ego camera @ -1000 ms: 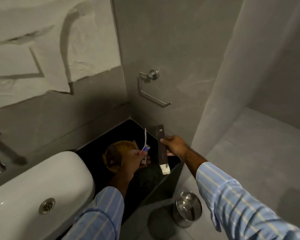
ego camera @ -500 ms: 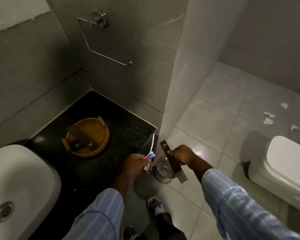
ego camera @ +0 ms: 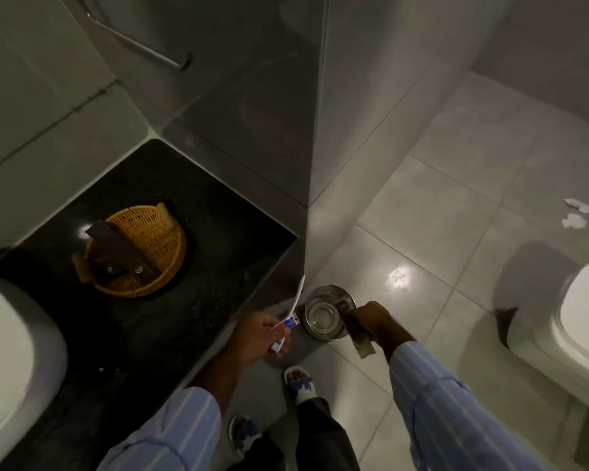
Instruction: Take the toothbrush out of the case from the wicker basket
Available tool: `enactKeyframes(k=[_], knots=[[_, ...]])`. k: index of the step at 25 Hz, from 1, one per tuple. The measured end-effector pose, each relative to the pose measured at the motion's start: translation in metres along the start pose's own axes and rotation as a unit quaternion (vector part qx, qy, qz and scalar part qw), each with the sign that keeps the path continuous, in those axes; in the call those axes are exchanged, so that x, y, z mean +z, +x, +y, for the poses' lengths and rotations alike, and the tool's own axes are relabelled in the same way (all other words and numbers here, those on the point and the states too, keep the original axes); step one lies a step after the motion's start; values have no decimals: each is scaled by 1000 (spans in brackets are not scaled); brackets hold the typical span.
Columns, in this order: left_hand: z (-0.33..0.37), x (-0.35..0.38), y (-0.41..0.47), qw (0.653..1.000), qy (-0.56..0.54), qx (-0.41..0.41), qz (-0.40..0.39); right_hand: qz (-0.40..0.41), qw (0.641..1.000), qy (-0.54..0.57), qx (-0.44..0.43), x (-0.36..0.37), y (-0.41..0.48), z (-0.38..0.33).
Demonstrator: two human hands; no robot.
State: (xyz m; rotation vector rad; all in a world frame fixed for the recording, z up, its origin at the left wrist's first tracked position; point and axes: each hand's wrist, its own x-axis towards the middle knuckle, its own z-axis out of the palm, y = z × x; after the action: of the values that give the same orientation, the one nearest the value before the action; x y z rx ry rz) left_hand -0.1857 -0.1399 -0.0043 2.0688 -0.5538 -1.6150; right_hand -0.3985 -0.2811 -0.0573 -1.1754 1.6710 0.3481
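Note:
My left hand grips a white toothbrush together with a small red-and-blue tube, just past the front edge of the black counter. My right hand holds a dark brown case, tilted, over the rim of a small steel bin on the floor. The yellow wicker basket stands on the counter at the left, with more dark brown boxes lying in it.
A white sink fills the lower left. A white toilet is at the right. A metal holder bar hangs on the grey wall. Paper scraps lie on the tiled floor. My sandalled feet stand below the bin.
The view has tilted down to the floor. My right hand has carried the brown case from above the counter down to the steel bin; my left hand keeps the toothbrush.

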Motion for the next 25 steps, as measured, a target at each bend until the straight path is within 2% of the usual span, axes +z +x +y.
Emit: enactKeyframes(k=[5,7,10,13,15,17,19,21,25], knots=[[2,12,12,1000,8,-6,12,-21,997,68,28,-18,15,4],[6,14,12,1000,11,-3,13,-39,997,73,12,-30,9,-4],[20,12,5,998,56,22,8,-39,996,65,-51,-46,-8,-30],[40,0,-11,990,114,85,-10,-68,979,121,-148,-58,-44,-71],[60,-17,-25,975,184,124,-12,-86,972,92,-200,-65,-67,-101],[84,-33,-43,969,203,139,-5,-126,963,63,-228,-71,-92,-123],[98,-43,-54,975,157,159,17,-186,959,82,-199,-69,-106,-123],[89,-46,-62,983,113,139,31,-147,974,111,-129,-46,-111,-91],[16,-39,-56,990,120,68,-17,-110,990,-47,-75,42,-59,-12]])
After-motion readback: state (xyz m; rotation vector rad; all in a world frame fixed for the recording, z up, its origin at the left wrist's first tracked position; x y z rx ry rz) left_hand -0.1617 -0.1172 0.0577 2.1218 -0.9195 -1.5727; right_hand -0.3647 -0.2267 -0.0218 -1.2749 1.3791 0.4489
